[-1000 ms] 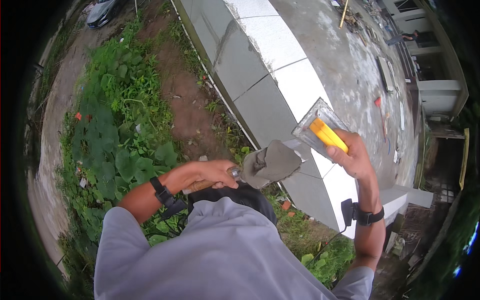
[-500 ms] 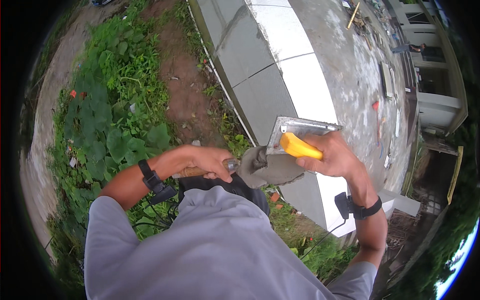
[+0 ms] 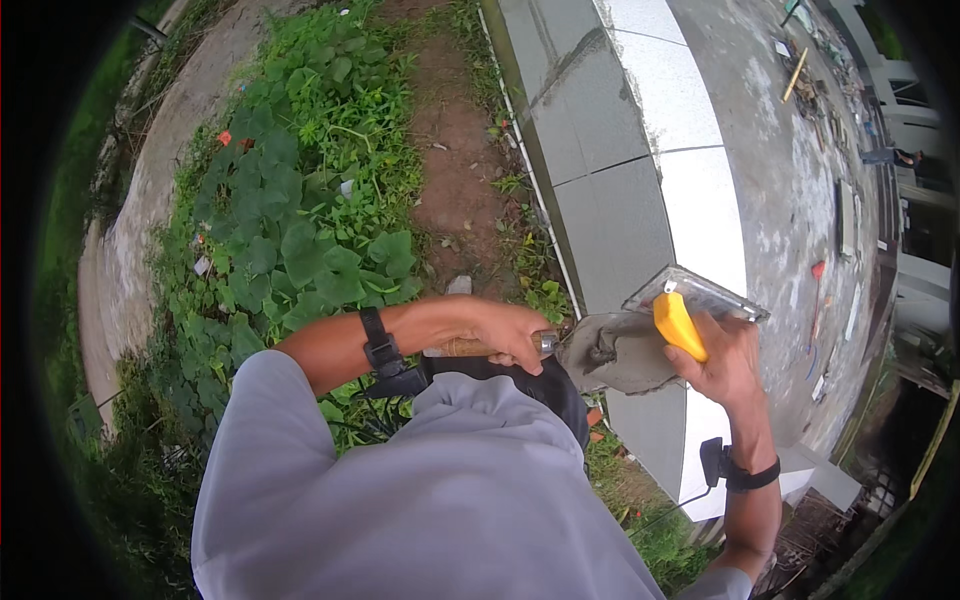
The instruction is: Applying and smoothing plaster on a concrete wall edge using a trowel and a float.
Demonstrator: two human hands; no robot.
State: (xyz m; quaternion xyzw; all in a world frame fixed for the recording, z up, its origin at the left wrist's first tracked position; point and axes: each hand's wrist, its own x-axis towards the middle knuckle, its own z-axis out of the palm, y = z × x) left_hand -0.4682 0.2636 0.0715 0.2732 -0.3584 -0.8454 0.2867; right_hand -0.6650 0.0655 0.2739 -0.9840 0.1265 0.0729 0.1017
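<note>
Through the head view I start with what surrounds the hands. At ten o'clock I see a dense bed of broad-leaved green plants (image 3: 280,190), with a pale, bare dirt track (image 3: 120,290) beyond it at nine. A reddish-brown strip of bare soil (image 3: 455,170) runs up toward twelve. Beside it goes a thin white pipe (image 3: 531,180), along the foot of a low, panelled wall with a grey side face (image 3: 610,230) and a bright white top (image 3: 698,200), which curves away toward one o'clock. Past the wall lies a stained grey concrete yard (image 3: 775,190); there I make out a thin yellow stick (image 3: 796,75) at two o'clock and a red-headed, long-handled tool (image 3: 818,270) at three. Another person (image 3: 888,157) is far off between two and three.

The bare left hand (image 3: 512,335) is clamped round the wooden handle of a metal-collared trowel (image 3: 547,343). Its blade reaches toward three o'clock from that hand, loaded with wet grey mortar (image 3: 630,362), and sits between the two hands. The bare right hand (image 3: 725,355) grips a flat rectangular float with a yellow handle (image 3: 680,326), its plate tilted at about eleven from that hand. The hands are apart; whether plate and mortar touch, I cannot tell.
</note>
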